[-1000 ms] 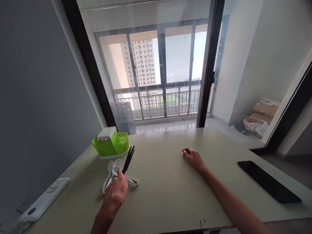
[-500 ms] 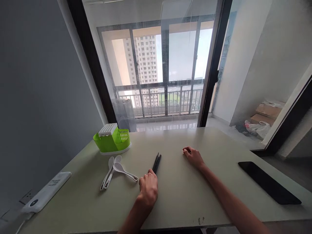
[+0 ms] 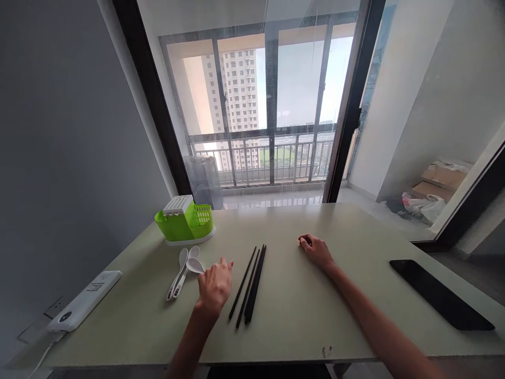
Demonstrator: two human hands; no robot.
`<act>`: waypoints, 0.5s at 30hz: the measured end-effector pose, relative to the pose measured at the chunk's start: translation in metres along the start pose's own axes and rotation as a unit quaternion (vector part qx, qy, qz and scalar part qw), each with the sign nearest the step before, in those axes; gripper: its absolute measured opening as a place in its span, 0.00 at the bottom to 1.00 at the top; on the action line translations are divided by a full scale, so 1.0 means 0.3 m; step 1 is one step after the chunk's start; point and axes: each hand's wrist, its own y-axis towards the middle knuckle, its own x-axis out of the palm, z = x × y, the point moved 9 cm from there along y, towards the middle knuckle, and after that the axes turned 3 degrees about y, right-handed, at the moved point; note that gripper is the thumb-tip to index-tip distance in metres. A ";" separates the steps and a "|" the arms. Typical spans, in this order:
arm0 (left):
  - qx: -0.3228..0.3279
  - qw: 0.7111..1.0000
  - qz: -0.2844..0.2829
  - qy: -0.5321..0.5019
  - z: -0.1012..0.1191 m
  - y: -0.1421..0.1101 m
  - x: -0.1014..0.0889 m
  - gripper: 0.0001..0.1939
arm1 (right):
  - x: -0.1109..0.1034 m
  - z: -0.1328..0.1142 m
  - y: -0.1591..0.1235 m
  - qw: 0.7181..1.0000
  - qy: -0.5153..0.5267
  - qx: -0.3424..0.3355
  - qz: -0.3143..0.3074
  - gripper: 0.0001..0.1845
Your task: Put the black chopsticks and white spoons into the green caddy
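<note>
My left hand (image 3: 215, 284) hovers over or rests on the handle of a white spoon, which it hides; thumb and forefinger stick out, and no grip shows. That spoon's bowl (image 3: 194, 265) shows at the hand's left. Two more white spoons (image 3: 178, 281) with marked handle ends lie beside it, bowls pointing away. Right of my left hand lie several dark chopsticks (image 3: 254, 287), some bunched together and two spread apart on the left. My right hand (image 3: 316, 250) lies on the table with fingers loosely curled, apparently holding nothing.
A green utensil holder (image 3: 183, 226) with a white slotted top stands at the table's back left. A white power strip (image 3: 84, 300) with a cable lies at the left edge. Toward the right lies a dark flat object (image 3: 440, 295). Beyond the table (image 3: 300, 326) is a glass door.
My left hand has let go of the chopsticks and moved left to the nearest spoon. The chopsticks now lie slightly fanned out. My right hand stays in place on the table.
</note>
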 end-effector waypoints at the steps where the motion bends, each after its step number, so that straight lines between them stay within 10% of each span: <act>1: -0.010 1.000 -0.014 0.002 -0.047 0.008 0.010 0.24 | -0.001 0.000 0.000 1.000 0.000 0.001 0.001 0.19; 15: -0.130 0.978 0.118 0.117 -0.451 -0.006 0.032 0.28 | -0.005 -0.009 -0.007 1.000 -0.001 0.011 -0.001 0.19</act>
